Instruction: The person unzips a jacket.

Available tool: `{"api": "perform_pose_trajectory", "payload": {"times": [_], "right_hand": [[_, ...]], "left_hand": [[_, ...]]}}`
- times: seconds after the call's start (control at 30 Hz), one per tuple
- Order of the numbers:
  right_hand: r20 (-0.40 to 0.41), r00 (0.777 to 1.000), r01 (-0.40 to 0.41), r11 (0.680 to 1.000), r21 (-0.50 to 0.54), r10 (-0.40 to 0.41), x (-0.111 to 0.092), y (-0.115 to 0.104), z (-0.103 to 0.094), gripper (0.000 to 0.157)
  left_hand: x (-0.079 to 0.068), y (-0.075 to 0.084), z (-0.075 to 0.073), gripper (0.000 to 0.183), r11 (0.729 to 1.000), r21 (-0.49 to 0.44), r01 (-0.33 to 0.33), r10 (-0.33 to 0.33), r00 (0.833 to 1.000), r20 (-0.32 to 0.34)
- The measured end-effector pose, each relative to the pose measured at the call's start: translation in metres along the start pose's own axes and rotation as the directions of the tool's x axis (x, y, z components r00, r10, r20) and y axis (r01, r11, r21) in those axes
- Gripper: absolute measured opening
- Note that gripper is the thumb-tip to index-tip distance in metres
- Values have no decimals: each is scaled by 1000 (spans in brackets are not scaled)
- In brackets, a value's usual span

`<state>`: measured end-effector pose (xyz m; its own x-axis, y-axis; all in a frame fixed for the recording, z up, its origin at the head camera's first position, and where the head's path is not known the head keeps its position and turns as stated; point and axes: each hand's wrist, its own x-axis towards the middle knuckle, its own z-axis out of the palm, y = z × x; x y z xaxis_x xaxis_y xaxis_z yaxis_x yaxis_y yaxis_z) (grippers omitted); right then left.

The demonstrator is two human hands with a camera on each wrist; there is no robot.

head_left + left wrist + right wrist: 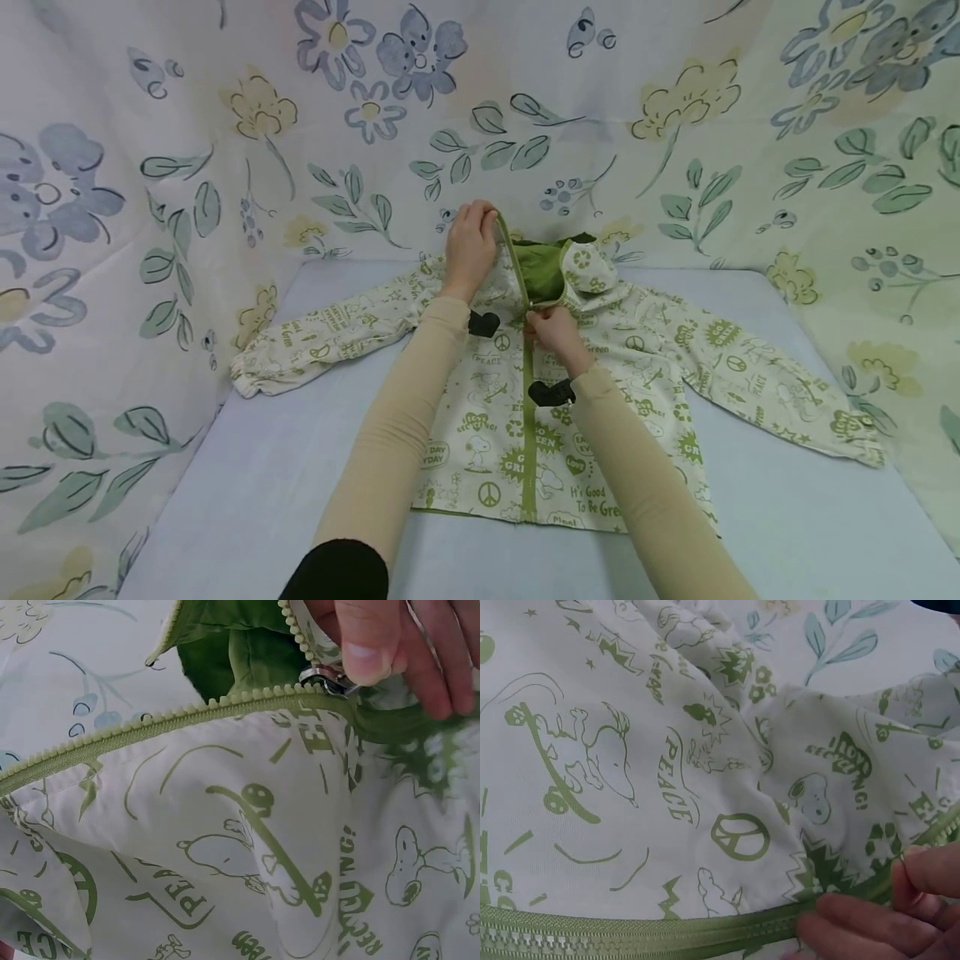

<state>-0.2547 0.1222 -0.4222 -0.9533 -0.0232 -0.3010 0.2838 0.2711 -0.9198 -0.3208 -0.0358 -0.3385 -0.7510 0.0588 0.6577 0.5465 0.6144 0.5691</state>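
A white jacket (480, 400) with green cartoon prints lies spread out, front up. Its green zipper (528, 417) runs down the middle, joined below the slider and parted above it. My left hand (471, 250) grips the top of the left zipper edge and holds it raised near the collar. Lower down, my right hand (557, 332) pinches at the metal zipper slider (322, 677), its thumb over the pull tab in the left wrist view. In the right wrist view, the right fingers (862, 922) lie along the zipper tape. Green lining (542, 271) shows inside the neck opening.
The jacket's sleeves (330, 337) stretch out to both sides on a pale table (285, 467). Floral cloth (480, 108) hangs behind and at the sides. A black strap piece (551, 392) sits at the right wrist, another at the left.
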Motion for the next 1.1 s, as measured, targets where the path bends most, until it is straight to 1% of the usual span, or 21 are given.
{"api": "perform_pose_trajectory", "payload": {"times": [0.1,0.27,0.33,0.43,0.57,0.67,0.8,0.93,1.1], "right_hand": [[3,1000,10,998,-59,-9,1,2,-3,35],[12,998,60,995,-80,-59,2,6,-6,34],[13,997,71,995,-76,-70,2,6,-6,34],[18,998,55,998,-44,-55,2,6,-5,34],[42,999,18,999,40,-19,2,5,-4,34],[54,998,13,997,74,-17,1,4,-4,33],[57,998,14,998,55,-18,1,5,-4,32],[49,999,8,999,37,-10,0,7,-4,32],[44,999,8,999,45,-10,0,7,-4,32]], "left_hand": [[1,0,1,23,1000,5,7,-7,1000,2],[1,-1,5,23,1000,0,4,-4,1000,-5],[2,0,6,23,1000,-5,3,-3,1000,-10],[2,1,6,22,1000,-16,12,-12,1000,-16],[2,2,7,21,999,-29,26,-27,999,-22],[2,3,6,22,999,-32,29,-30,999,-27],[3,4,6,22,998,-42,40,-42,999,-32],[5,4,6,22,999,-30,34,-35,999,-36],[6,3,5,21,999,-24,29,-30,999,-41]]}}
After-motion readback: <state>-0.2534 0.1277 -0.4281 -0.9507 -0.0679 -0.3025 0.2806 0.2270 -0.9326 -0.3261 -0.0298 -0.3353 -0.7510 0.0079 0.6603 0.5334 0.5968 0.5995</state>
